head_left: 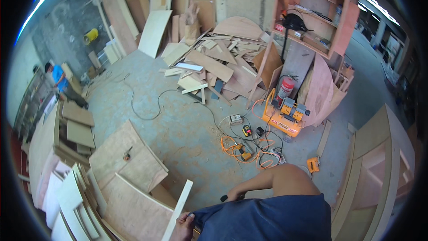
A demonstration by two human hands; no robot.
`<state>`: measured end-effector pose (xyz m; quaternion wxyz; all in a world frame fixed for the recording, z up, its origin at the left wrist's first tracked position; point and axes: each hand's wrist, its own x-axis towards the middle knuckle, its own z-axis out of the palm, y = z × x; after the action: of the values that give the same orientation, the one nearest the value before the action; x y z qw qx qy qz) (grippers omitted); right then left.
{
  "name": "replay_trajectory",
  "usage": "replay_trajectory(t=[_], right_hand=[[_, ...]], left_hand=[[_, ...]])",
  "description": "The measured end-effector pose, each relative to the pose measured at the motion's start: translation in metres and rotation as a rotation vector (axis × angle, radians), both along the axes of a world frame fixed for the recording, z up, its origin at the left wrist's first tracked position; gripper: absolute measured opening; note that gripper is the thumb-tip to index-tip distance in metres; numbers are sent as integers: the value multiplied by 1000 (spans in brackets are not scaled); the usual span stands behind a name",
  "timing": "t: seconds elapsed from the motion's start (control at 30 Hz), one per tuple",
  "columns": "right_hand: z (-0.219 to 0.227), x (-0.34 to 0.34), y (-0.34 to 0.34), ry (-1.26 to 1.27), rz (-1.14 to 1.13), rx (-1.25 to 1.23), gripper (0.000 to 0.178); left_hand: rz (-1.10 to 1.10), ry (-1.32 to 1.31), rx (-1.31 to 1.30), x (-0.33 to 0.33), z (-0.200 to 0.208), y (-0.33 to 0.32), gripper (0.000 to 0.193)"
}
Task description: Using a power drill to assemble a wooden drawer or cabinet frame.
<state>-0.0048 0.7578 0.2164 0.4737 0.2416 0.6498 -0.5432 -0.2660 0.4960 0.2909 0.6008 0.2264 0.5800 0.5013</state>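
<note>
At the lower edge my left hand [183,226] is closed, its fingertips pinched at the rim of dark blue cloth [267,218]. Directly beside this hand a pale wooden strip [182,198] stands up at a slant; whether the hand also bears on it I cannot tell. My bare right arm bends across above the cloth toward the left. My right hand [235,193] is curled at its end, with a small black thing [224,198] poking out, too little of it visible to name. Plywood panels [138,205] lie left of my left hand.
An orange air compressor [283,120], a red fire extinguisher [286,87], cordless tools [244,151] and tangled hoses occupy the floor ahead. Behind rises a heap of wood offcuts [214,64]. Curved wooden frames [374,174] stand at right. A person in blue [60,78] works far left.
</note>
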Motion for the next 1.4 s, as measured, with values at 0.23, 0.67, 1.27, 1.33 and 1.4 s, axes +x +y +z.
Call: replay_trajectory(t=[0.23,0.67,1.27,1.33,1.4], right_hand=[[1,-24,-19,5,56,-148,76],[65,-61,-17,41,904,233,75],[84,-103,-41,175,271,444,47],[53,-119,-43,138,249,395,48],[16,-134,-43,169,243,422,54]], left_hand=[[166,288,-219,22,3,-46,44],[947,-160,-540,127,-128,-246,36],[889,-51,-454,-28,-159,-222,41],[845,-58,-441,-55,-186,-219,43],[974,-66,-474,-75,-207,-212,47]])
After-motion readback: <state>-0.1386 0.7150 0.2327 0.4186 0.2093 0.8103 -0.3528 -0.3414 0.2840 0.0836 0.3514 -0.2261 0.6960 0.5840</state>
